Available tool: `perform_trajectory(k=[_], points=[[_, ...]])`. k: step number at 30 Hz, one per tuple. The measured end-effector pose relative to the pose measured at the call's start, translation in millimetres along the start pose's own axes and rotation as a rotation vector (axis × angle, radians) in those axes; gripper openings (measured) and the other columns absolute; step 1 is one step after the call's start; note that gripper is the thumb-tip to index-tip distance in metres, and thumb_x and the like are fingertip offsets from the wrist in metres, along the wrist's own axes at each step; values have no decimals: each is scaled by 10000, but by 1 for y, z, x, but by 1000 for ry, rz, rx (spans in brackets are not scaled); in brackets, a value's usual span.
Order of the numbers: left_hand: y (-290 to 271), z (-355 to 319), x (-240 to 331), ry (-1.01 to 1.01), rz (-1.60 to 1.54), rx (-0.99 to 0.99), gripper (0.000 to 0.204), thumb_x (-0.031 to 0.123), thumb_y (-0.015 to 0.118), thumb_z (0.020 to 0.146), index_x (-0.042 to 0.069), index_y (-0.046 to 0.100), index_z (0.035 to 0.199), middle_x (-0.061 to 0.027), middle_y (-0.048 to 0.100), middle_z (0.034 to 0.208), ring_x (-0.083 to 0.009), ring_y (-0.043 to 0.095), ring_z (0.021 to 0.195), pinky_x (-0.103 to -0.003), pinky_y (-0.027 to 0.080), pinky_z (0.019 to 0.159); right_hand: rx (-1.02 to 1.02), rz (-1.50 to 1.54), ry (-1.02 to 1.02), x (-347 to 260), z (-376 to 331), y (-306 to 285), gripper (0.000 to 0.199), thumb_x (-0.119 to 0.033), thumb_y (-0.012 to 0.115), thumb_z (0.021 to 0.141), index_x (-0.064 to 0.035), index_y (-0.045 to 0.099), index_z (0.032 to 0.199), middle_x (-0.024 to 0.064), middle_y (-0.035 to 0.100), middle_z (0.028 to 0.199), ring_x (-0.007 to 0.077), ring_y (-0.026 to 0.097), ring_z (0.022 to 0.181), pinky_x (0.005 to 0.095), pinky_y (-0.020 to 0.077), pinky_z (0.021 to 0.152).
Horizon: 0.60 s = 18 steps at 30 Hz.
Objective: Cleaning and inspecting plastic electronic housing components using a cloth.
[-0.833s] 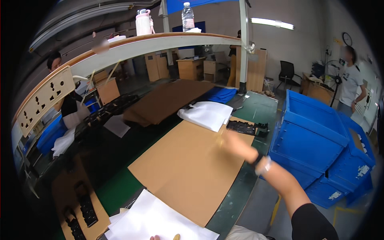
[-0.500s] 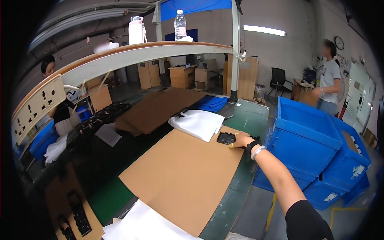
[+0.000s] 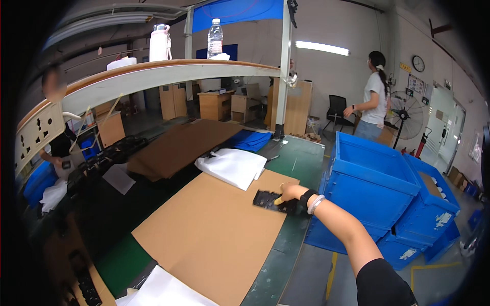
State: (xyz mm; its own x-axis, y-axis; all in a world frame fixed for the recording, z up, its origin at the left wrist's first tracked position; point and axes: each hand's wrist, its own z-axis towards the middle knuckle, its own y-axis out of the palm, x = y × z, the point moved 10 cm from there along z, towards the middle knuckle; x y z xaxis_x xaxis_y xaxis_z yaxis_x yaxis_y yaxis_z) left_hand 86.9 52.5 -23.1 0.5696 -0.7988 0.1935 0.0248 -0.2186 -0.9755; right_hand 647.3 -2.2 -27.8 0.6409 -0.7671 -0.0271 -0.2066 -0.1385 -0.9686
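My right hand (image 3: 289, 193) grips a black molded plastic part (image 3: 265, 199) over the far right corner of a flat brown cardboard sheet (image 3: 204, 245). The thumb, with a yellowish cover on it, lies across the part, and the other fingers are mostly hidden. A black band and a pale bracelet circle the wrist. Just beyond the part lies a crumpled white plastic bag (image 3: 232, 167) on the sheet's far edge. My left hand is out of view.
Stacked blue crates (image 3: 375, 188) stand right of the green table (image 3: 301, 153). A brown cardboard piece (image 3: 186, 145) and rows of black parts (image 3: 104, 155) lie at the far left. White sheets (image 3: 166, 288) cover the near edge. Two people (image 3: 375, 97) are in the background.
My right hand has drawn the black part nearer and tilted it off its earlier flat position. The view has shifted right. The person at right has moved left and turned.
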Motion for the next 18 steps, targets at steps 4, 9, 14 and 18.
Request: perform_trajectory(k=[4,9,14,18], points=[[-4,-1,-3,36,-19,86,574,322,515,785,256,380,1339,-368,311,1274,-498,252,1225,-541,184,1034,70,173,-213,-44,-36,-8,643,-348,767,645,80,507,1049,221,603,994,330,585,923,380,463,762],[3,0,-7,47,-13,95,613,296,533,744,233,383,1335,-381,322,1265,-501,264,1219,-550,192,1026,229,405,-531,-104,-110,-59,401,-193,645,790,17,459,1075,158,622,788,250,614,755,323,462,650],[-8,0,-2,79,-19,187,547,273,524,738,200,451,1275,-392,387,1199,-515,347,1160,-576,252,985,421,503,-638,-140,-184,-105,145,-89,545,831,-26,529,960,135,605,737,231,613,652,326,466,557],[-17,-6,2,95,14,382,457,279,526,740,188,542,1188,-382,429,1167,-507,428,1099,-589,310,940,694,476,-802,-156,-253,-138,212,-97,593,787,-70,579,997,80,609,834,234,553,827,358,418,771]])
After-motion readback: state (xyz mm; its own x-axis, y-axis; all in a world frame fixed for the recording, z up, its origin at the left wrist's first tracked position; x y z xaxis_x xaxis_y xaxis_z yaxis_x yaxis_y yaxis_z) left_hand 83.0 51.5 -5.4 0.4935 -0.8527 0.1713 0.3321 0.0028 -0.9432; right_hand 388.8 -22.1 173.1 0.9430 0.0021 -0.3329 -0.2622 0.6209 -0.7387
